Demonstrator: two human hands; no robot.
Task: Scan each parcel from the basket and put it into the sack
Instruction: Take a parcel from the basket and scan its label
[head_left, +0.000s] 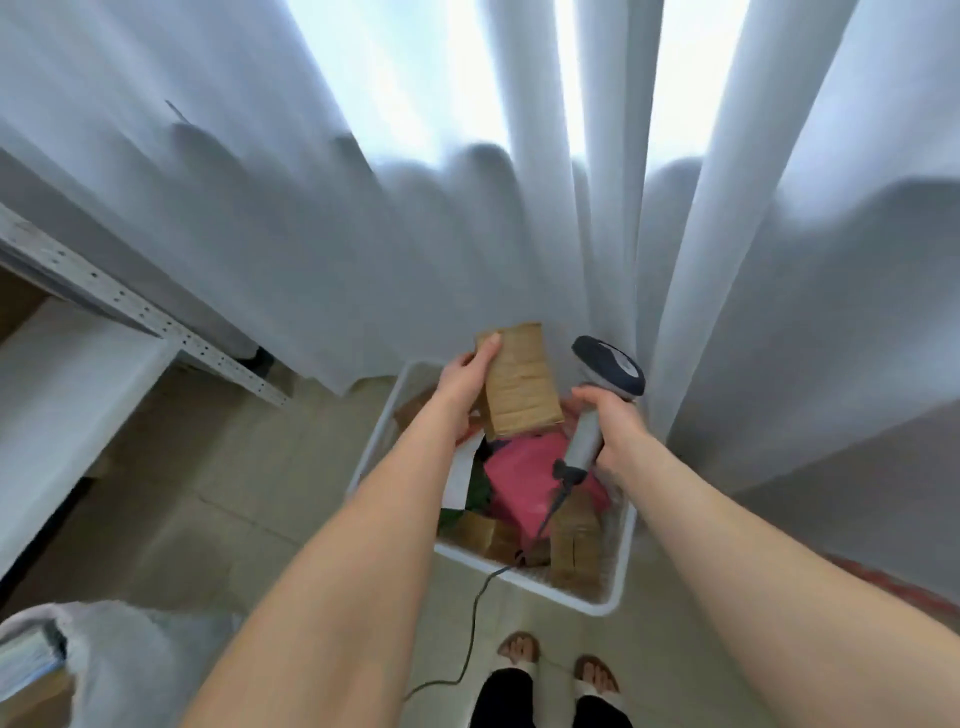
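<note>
left hand (464, 385) grips brown cardboard parcel (521, 380) by left edge, lifted above basket (613, 582); right hand (613, 422) wraps scanner (602, 395) handle. parcel looks light, stiff, flat; edge pinch suits.

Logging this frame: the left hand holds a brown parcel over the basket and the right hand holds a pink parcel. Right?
Not quite. In the head view the right hand grips the scanner, not a pink parcel; the pink parcel lies in the basket. The left hand does hold the brown parcel over the basket.
</note>
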